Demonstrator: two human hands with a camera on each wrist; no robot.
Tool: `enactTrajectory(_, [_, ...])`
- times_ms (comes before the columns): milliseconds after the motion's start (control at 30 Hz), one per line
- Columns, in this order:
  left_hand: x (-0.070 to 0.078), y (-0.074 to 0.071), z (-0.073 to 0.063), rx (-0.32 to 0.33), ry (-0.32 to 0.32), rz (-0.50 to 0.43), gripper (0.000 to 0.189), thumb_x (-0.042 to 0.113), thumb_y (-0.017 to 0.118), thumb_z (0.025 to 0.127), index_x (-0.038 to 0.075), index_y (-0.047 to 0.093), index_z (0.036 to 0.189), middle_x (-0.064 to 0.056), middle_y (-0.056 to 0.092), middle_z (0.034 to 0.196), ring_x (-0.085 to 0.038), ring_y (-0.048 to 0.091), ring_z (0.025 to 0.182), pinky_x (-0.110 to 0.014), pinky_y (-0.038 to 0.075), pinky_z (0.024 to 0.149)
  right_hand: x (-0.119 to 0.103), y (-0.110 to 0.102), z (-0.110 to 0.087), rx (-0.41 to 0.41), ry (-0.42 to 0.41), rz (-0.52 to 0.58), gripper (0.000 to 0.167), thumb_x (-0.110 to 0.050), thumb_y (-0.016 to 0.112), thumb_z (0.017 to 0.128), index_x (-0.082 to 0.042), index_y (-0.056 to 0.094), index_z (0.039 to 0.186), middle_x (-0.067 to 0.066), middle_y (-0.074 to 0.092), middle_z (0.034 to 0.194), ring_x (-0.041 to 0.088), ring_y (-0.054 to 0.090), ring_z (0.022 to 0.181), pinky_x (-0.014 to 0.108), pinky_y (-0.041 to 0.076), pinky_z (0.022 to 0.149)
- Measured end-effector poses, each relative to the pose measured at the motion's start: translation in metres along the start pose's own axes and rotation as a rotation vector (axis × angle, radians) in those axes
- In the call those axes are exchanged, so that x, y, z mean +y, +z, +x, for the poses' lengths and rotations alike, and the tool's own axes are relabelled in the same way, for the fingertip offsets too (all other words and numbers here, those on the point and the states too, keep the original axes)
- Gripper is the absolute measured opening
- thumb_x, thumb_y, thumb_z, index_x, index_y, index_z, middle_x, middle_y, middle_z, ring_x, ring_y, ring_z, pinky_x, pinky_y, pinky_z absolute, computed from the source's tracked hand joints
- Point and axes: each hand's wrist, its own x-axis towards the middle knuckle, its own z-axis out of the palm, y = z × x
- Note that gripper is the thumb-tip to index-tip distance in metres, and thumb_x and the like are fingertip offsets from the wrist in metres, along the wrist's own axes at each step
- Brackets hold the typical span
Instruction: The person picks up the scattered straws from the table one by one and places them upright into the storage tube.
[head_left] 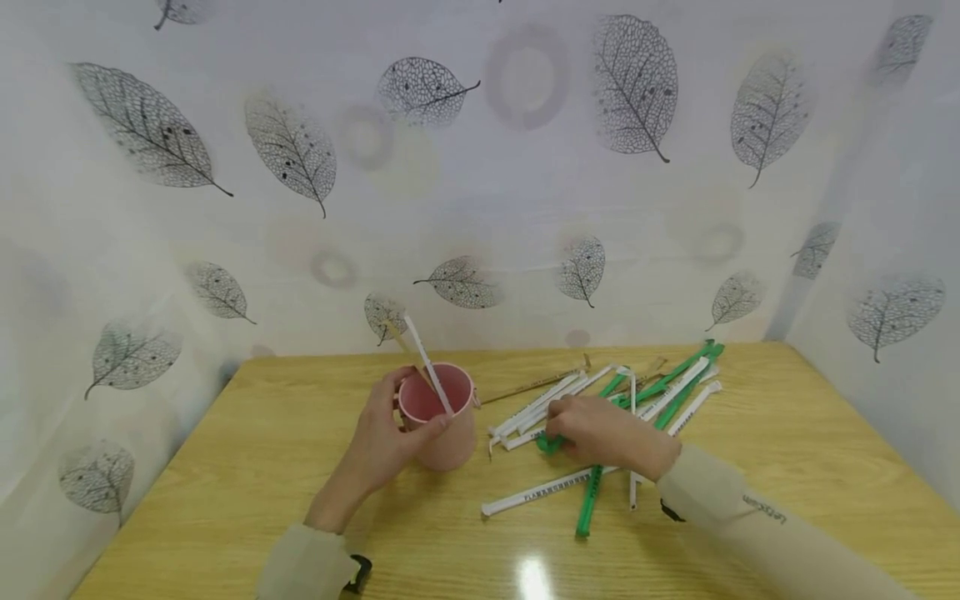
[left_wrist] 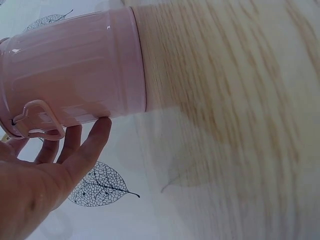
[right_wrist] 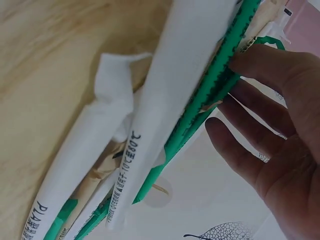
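A small pink bucket [head_left: 448,446] with side handles stands on the table, and my left hand [head_left: 378,433] holds it round its left side, thumb near the rim. One white straw [head_left: 426,360] and a tan straw [head_left: 411,350] lean inside it. In the left wrist view, fingertips touch the bucket's wall [left_wrist: 75,65] beside a wire handle [left_wrist: 42,112]. My right hand [head_left: 607,429] reaches into a loose pile of wrapped straws. Its fingers pinch a green wrapped straw [right_wrist: 215,75]; the thumb's contact is partly hidden. White wrapped straws [right_wrist: 160,115] with printed text lie alongside.
Several more straws lie criss-crossed right of the bucket, including a white straw [head_left: 532,496] and a green straw [head_left: 588,508] near the front. A thin brown straw [head_left: 528,387] lies behind. A leaf-patterned sheet [head_left: 517,192] hangs behind the wooden table [head_left: 225,475].
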Motion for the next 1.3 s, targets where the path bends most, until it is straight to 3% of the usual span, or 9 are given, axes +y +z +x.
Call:
enactTrajectory(167, [0.001, 0.000, 0.000, -0.001, 0.001, 0.001, 0.082, 0.036, 0.082, 0.086, 0.008, 0.039, 0.150, -0.014, 0.050, 0.141, -0.030, 0.057, 0.120, -0.031, 0.056, 0.085, 0.000, -0.001, 0.000, 0.006, 0.005, 0.008, 0.016, 0.002, 0.074, 0.084, -0.013, 0.077, 0.091, 0.000, 0.069, 0.091, 0.013, 0.066, 0.083, 0.024, 0.056, 0.068])
enactTrajectory(333, [0.002, -0.001, 0.000, 0.000, 0.000, 0.004, 0.081, 0.036, 0.082, 0.086, 0.008, 0.039, 0.150, -0.015, 0.050, 0.142, -0.031, 0.058, 0.121, -0.032, 0.056, 0.086, 0.001, -0.007, 0.000, 0.089, -0.029, 0.032, 0.017, -0.004, 0.077, 0.088, -0.011, 0.077, 0.103, 0.001, 0.072, 0.098, 0.013, 0.070, 0.087, 0.022, 0.058, 0.071])
enactTrajectory(567, [0.002, -0.001, -0.001, -0.001, 0.003, 0.011, 0.082, 0.036, 0.081, 0.086, 0.008, 0.039, 0.150, -0.016, 0.050, 0.142, -0.033, 0.058, 0.121, -0.032, 0.055, 0.085, 0.004, -0.018, -0.001, 0.329, -0.068, 0.066, 0.031, -0.004, 0.079, 0.088, -0.007, 0.072, 0.118, 0.005, 0.076, 0.107, 0.016, 0.073, 0.090, 0.027, 0.060, 0.074])
enactTrajectory(833, [0.002, -0.001, -0.001, 0.000, -0.007, 0.003, 0.082, 0.036, 0.082, 0.086, 0.008, 0.039, 0.150, -0.015, 0.051, 0.141, -0.033, 0.058, 0.119, -0.031, 0.055, 0.084, 0.010, -0.040, 0.000, 0.563, -0.133, 0.108, 0.049, 0.001, 0.076, 0.089, 0.000, 0.056, 0.134, 0.009, 0.077, 0.104, 0.018, 0.075, 0.087, 0.028, 0.059, 0.065])
enactTrajectory(967, [0.002, -0.001, -0.001, 0.004, -0.004, 0.008, 0.082, 0.036, 0.082, 0.086, 0.008, 0.039, 0.150, -0.015, 0.051, 0.141, -0.032, 0.058, 0.119, -0.031, 0.055, 0.085, 0.012, -0.047, 0.005, 0.680, -0.209, 0.077, 0.034, -0.017, 0.061, 0.103, 0.001, 0.060, 0.132, 0.008, 0.074, 0.101, 0.017, 0.074, 0.088, 0.029, 0.060, 0.068])
enactTrajectory(1067, [0.002, -0.001, -0.001, 0.007, 0.002, 0.008, 0.081, 0.035, 0.082, 0.086, 0.007, 0.039, 0.150, -0.015, 0.052, 0.140, -0.032, 0.058, 0.119, -0.031, 0.056, 0.084, 0.011, -0.051, 0.008, 0.737, -0.251, 0.067, 0.036, -0.027, 0.048, 0.108, -0.001, 0.065, 0.125, 0.006, 0.073, 0.100, 0.015, 0.071, 0.085, 0.025, 0.058, 0.068])
enactTrajectory(1200, [0.002, 0.000, -0.001, 0.009, 0.004, 0.005, 0.081, 0.034, 0.082, 0.086, 0.008, 0.039, 0.150, -0.014, 0.052, 0.140, -0.031, 0.058, 0.118, -0.031, 0.056, 0.084, 0.010, -0.056, 0.012, 0.779, -0.265, 0.070, 0.026, -0.020, 0.055, 0.106, -0.002, 0.068, 0.119, 0.010, 0.070, 0.109, 0.017, 0.071, 0.085, 0.025, 0.059, 0.068])
enactTrajectory(1300, [0.002, 0.000, -0.001, 0.008, 0.005, 0.009, 0.081, 0.035, 0.082, 0.086, 0.007, 0.039, 0.150, -0.014, 0.052, 0.140, -0.031, 0.058, 0.118, -0.030, 0.056, 0.084, 0.007, -0.059, 0.014, 0.808, -0.258, 0.104, 0.024, -0.005, 0.067, 0.098, 0.002, 0.066, 0.121, 0.016, 0.066, 0.117, 0.021, 0.073, 0.086, 0.025, 0.060, 0.070])
